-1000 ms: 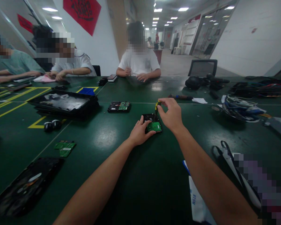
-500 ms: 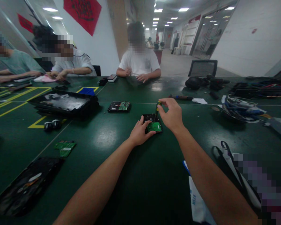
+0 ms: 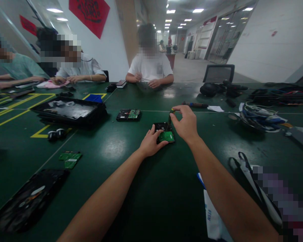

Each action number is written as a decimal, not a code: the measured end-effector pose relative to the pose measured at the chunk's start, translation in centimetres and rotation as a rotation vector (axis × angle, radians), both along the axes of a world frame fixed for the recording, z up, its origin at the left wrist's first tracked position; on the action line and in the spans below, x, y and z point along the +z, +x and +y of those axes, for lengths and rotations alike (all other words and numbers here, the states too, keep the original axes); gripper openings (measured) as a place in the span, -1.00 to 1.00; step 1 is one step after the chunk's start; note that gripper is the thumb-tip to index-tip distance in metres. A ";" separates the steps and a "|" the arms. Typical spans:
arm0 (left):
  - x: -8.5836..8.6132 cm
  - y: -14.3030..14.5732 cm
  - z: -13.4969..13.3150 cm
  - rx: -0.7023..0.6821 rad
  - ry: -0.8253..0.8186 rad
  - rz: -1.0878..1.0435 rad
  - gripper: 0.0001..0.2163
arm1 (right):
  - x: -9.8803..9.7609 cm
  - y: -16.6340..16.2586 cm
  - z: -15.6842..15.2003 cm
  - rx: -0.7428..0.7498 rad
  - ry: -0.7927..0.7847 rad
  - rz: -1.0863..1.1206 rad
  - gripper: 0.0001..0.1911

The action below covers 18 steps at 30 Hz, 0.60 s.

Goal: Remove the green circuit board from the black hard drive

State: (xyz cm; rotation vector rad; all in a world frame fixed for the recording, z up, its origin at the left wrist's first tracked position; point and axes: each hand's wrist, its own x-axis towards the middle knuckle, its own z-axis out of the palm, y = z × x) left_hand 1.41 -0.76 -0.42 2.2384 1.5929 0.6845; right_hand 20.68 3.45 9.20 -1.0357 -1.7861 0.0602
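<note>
A black hard drive [image 3: 164,131] with a green circuit board on top lies on the dark green table [image 3: 121,148] in front of me. My left hand [image 3: 150,143] rests on its near left edge, fingers curled against it. My right hand [image 3: 184,124] pinches the yellow-and-black handle of a small screwdriver [image 3: 169,116], which stands upright with its tip on the drive.
A second hard drive [image 3: 128,114] lies further back. A black tray [image 3: 68,109] sits at left, loose green boards [image 3: 70,159] nearer me, another dark tray [image 3: 25,200] at the near left. Cables [image 3: 260,116] pile at right. Three people sit across the table.
My right hand's fingers have shifted slightly on the screwdriver handle. A person at the far left has moved an arm. The drive and my left hand stay put.
</note>
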 end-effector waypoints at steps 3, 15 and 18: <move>0.1 0.0 -0.1 -0.001 -0.001 -0.001 -0.34 | 0.0 0.0 0.0 -0.012 -0.030 0.028 -0.82; 0.0 0.0 0.0 0.001 0.002 -0.001 -0.35 | 0.2 -0.1 -0.1 -0.044 -0.020 0.003 -0.87; 0.0 0.0 0.0 0.000 -0.003 0.003 -0.34 | 0.2 -0.2 -0.1 -0.049 -0.023 0.010 -0.87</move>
